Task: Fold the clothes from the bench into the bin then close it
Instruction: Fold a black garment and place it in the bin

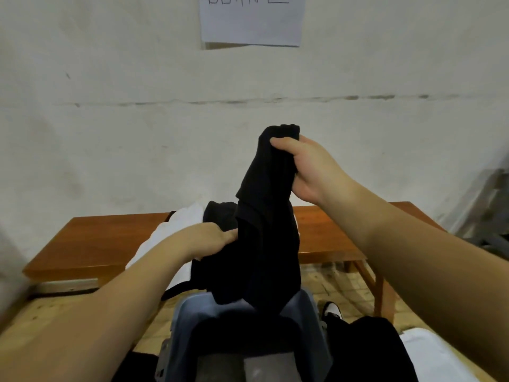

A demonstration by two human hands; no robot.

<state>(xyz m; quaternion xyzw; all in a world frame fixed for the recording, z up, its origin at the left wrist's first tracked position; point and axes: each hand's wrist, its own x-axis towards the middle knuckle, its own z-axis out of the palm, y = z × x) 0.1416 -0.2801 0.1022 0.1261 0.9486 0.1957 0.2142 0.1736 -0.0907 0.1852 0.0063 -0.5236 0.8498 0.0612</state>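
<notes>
Early going, I judge: right hand (308,169) and left hand (212,238) both clutch the unfolded black garment (264,230) above the open bin (190,312), white clothes (176,230) waiting on the bench (91,238)

Right hand (311,172) lifting black garment (264,244), left hand (209,239) pinching it, above bin (192,312)

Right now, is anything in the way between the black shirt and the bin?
Nothing visible. The black garment hangs from the right hand, the left hand gripping its side, directly above the open bin.

Single head view: forward-down, close over bench (91,241), facing wall (110,119).
</notes>
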